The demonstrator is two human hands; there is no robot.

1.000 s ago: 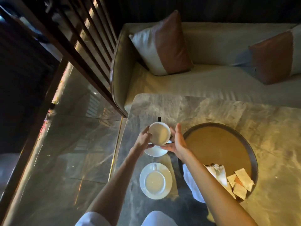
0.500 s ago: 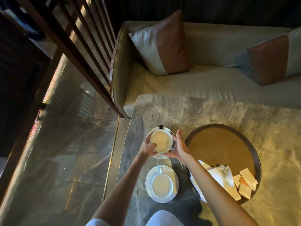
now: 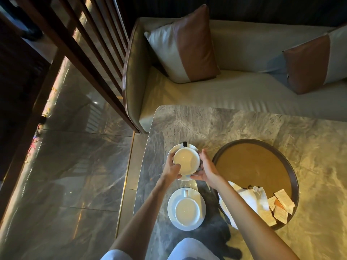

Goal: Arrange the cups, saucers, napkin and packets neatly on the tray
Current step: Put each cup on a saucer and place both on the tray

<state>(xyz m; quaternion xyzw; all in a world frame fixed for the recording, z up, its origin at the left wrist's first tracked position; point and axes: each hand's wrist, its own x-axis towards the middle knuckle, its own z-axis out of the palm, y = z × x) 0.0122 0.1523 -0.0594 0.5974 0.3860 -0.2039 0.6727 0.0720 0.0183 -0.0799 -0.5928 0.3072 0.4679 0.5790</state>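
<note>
A white cup with a dark handle sits on its white saucer on the marble table, left of the round brown tray. My left hand grips the cup's left side with curled fingers. Fingers fairly straight, my right hand lies against the cup's right side, its thumb at the saucer's near rim. A second white cup stands on its own saucer closer to me. A white napkin hangs over the tray's near edge, partly hidden by my right forearm. Several packets lie beside it on the tray.
The marble table ends at a rounded left edge, with glossy floor beyond it. A sofa with two cushions stands behind the table. A slatted wooden screen rises at the far left.
The far cup, held above its saucer a second ago, has come down onto the saucer. Both hands stayed around it.
</note>
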